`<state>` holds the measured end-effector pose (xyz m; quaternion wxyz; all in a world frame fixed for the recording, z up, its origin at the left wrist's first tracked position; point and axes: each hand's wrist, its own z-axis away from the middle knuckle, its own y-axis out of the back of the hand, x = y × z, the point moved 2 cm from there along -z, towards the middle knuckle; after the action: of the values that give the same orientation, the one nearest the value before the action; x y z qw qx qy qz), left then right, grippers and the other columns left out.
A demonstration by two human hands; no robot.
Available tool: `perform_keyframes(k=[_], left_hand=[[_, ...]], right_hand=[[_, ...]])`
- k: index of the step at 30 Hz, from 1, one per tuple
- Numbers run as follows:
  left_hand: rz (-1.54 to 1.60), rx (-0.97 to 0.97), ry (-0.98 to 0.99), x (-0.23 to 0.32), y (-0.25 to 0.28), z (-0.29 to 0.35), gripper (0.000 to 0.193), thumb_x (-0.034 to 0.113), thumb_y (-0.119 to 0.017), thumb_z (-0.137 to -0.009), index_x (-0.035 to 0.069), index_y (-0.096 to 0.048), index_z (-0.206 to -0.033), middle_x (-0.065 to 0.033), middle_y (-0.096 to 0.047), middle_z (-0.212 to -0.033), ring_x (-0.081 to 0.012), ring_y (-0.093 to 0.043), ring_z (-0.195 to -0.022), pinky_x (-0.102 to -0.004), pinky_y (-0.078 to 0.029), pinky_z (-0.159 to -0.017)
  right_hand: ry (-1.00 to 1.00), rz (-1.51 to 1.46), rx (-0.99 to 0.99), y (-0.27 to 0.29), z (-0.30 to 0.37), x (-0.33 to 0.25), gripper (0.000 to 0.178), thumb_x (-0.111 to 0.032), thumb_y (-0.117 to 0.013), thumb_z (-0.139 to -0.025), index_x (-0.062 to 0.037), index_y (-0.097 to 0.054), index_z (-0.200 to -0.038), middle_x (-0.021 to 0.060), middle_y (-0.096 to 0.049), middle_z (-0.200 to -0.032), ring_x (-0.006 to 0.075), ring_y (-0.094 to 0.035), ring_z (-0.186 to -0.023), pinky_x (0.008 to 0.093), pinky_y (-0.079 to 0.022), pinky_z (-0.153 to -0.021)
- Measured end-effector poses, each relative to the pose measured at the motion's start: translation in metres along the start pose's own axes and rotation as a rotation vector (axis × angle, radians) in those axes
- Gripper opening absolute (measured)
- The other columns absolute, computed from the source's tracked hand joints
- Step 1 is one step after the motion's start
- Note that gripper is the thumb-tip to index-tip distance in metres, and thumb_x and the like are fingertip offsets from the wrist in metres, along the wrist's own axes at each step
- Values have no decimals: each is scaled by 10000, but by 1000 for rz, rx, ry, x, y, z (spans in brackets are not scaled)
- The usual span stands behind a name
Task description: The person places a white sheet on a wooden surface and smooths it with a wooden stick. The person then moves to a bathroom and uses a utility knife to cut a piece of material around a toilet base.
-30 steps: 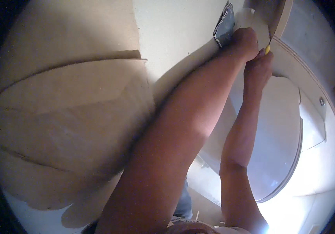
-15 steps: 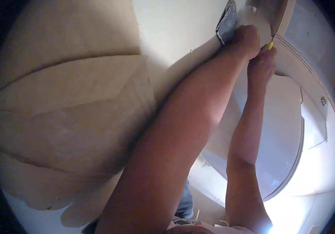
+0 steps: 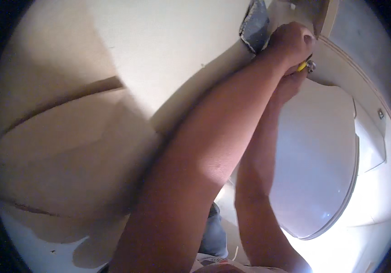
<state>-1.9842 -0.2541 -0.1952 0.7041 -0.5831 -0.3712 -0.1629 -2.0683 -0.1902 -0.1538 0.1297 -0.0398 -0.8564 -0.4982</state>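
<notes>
At the far right, the left hand [image 3: 292, 42] is curled; whether it grips anything I cannot tell. Just nearer, the right hand [image 3: 292, 84] closes round a slim yellow handle [image 3: 302, 66]. Left of both sits a rough-edged grey-blue flap [image 3: 256, 28]; a smooth, rounded white panel [image 3: 318, 150] spreads nearer.

Tool [image 3: 302, 67] held in the right hand [image 3: 292, 86], left hand [image 3: 292, 42] positioned just beyond the tool, folded piece [image 3: 255, 28] seen left of it, panel [image 3: 320, 141] seen below it
</notes>
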Motion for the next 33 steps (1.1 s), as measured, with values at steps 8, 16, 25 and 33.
perform_keyframes(k=[8, 16, 25, 33], left_hand=[[10, -118, -43, 6, -8, -5, 217, 135, -564, -909, -60, -637, -844, -168, -635, -745, -239, -585, -653, -378, -467, -649], [-347, -136, -303, 12, -22, -4, 242, 150, -581, -907, -23, -539, -743, -57, -548, -650, -125, -476, -604, -313, -415, -551], [-424, -145, -207, 16, -16, 5, 192, 143, -515, -971, -4, -604, -887, -62, -629, -802, -146, -636, -695, -293, -517, -617], [-241, -183, 80, 16, -13, -7, 209, 208, -516, -976, 23, -608, -945, -59, -629, -847, -147, -618, -762, -276, -483, -677]], right_hand=[[-222, 4, -70, -18, 22, 1, 313, -227, -514, -889, 42, -536, -1046, 286, -633, -890, 488, -604, -798, 546, -475, -712], [-487, -109, -85, -13, 22, 18, 341, -227, -567, -843, -2, -560, -1099, 260, -656, -907, 467, -623, -868, 526, -488, -772], [-533, -180, -181, -11, 27, 12, 248, -177, -597, -816, -34, -568, -1016, 203, -665, -922, 411, -634, -831, 519, -468, -732], [-599, -414, -137, 1, 22, 14, 198, -174, -588, -837, -10, -588, -948, 209, -659, -812, 410, -634, -773, 505, -468, -701]])
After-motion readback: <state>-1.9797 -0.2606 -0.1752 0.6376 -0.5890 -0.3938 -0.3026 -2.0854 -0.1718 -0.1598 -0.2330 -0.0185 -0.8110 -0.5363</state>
